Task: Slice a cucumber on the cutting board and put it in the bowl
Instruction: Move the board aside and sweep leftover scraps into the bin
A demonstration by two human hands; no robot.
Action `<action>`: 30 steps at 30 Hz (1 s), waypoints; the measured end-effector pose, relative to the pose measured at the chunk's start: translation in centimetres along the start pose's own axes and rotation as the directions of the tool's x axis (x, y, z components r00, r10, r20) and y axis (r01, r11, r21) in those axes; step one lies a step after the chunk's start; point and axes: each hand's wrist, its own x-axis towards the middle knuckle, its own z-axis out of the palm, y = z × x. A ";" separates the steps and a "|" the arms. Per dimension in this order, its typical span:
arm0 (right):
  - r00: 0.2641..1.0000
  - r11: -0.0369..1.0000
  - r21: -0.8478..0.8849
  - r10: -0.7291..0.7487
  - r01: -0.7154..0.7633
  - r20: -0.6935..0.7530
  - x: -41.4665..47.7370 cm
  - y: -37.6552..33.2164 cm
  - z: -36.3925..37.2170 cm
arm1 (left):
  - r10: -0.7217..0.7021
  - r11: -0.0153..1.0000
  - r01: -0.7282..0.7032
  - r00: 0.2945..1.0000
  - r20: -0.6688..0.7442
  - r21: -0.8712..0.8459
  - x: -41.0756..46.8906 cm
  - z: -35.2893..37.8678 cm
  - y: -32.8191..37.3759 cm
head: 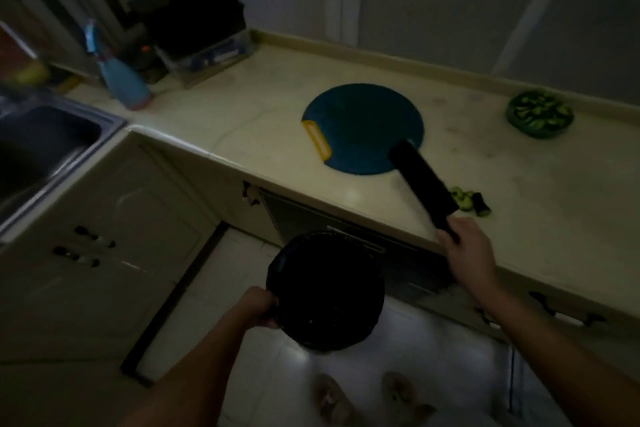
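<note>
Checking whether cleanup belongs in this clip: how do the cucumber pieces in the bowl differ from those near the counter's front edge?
The bowl slices fill the green bowl at the rear of the counter; the edge scraps lie bare on it beside the knife blade. The bowl slices are many; the edge scraps are few, one a dark end stub. Both are green cucumber, off the cutting board.

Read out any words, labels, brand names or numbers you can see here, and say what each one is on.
No text can be read; the picture is dark and blurred.
The clear box has blue marks, maybe a label, too blurred to read.
The spray bottle shows no legible label.
The cutting board, knife, bowl and black bin show no writing.
</note>
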 end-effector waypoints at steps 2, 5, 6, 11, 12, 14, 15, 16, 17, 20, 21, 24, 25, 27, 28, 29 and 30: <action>0.990 0.988 -0.090 0.117 -0.124 -0.083 1.6 3.6 -2.6 | 0.010 0.998 -0.011 1.000 0.018 0.055 -0.2 1.8 1.5; 0.948 0.933 -0.190 0.281 -0.307 -0.151 3.1 8.9 -5.9 | 0.015 0.992 -0.021 0.998 0.055 0.126 -0.1 4.1 3.5; 0.932 0.913 -0.204 0.324 -0.353 -0.163 3.3 10.5 -6.6 | 0.011 0.990 -0.021 0.997 0.071 0.140 -0.1 4.9 4.0; 0.899 0.875 -0.214 0.406 -0.434 -0.163 4.1 14.3 -6.4 | -0.009 0.984 -0.006 0.996 0.083 0.177 -0.5 7.8 5.4; 0.904 0.880 -0.211 0.400 -0.425 -0.155 4.3 14.1 -5.9 | -0.011 0.984 -0.004 0.996 0.083 0.180 -0.4 8.2 5.4; 0.920 0.894 -0.219 0.369 -0.391 -0.135 4.7 13.4 -4.9 | -0.019 0.984 0.004 0.997 0.079 0.179 -0.3 9.0 5.3; 0.930 0.901 -0.234 0.347 -0.366 -0.121 4.9 12.8 -4.3 | -0.025 0.984 0.012 0.997 0.072 0.175 -0.2 9.3 5.2; 0.941 0.909 -0.246 0.320 -0.337 -0.106 5.0 12.3 -3.8 | -0.029 0.984 0.017 0.998 0.063 0.180 -0.1 9.6 5.1; 0.952 0.919 -0.251 0.291 -0.305 -0.094 5.1 11.9 -3.3 | -0.033 0.982 0.022 0.998 0.054 0.189 -0.2 9.9 5.1; 0.979 0.943 -0.264 0.197 -0.204 -0.054 5.6 11.1 -2.2 | -0.030 0.982 0.021 0.999 0.045 0.189 -0.3 10.5 5.2; 0.984 0.946 -0.274 0.173 -0.175 -0.033 5.8 11.0 -1.9 | -0.025 0.983 0.017 0.999 0.043 0.183 -0.3 10.7 5.2; 0.993 0.951 -0.291 0.118 -0.105 0.029 6.3 10.8 -1.6 | -0.008 0.981 0.000 0.999 0.043 0.195 -0.7 11.3 5.3; 0.994 0.950 -0.301 0.098 -0.080 0.043 6.5 10.9 -1.6 | -0.006 0.982 -0.003 0.999 0.046 0.191 -0.8 11.5 5.4; 0.996 0.950 -0.310 0.053 -0.028 0.072 6.6 11.1 -1.7 | 0.000 0.981 -0.010 0.999 0.051 0.195 -0.9 11.8 5.4; 0.996 0.953 -0.304 0.030 -0.002 0.088 6.6 11.2 -1.8 | 0.006 0.980 -0.017 0.998 0.057 0.200 -0.9 12.0 5.4; 0.995 0.956 -0.293 0.005 0.025 0.104 6.7 11.4 -1.9 | 0.011 0.979 -0.025 0.998 0.066 0.204 -0.9 12.0 5.4; 0.993 0.957 -0.284 -0.019 0.052 0.118 6.7 11.5 -2.0 | 0.020 0.977 -0.036 0.997 0.077 0.210 -0.9 12.0 5.4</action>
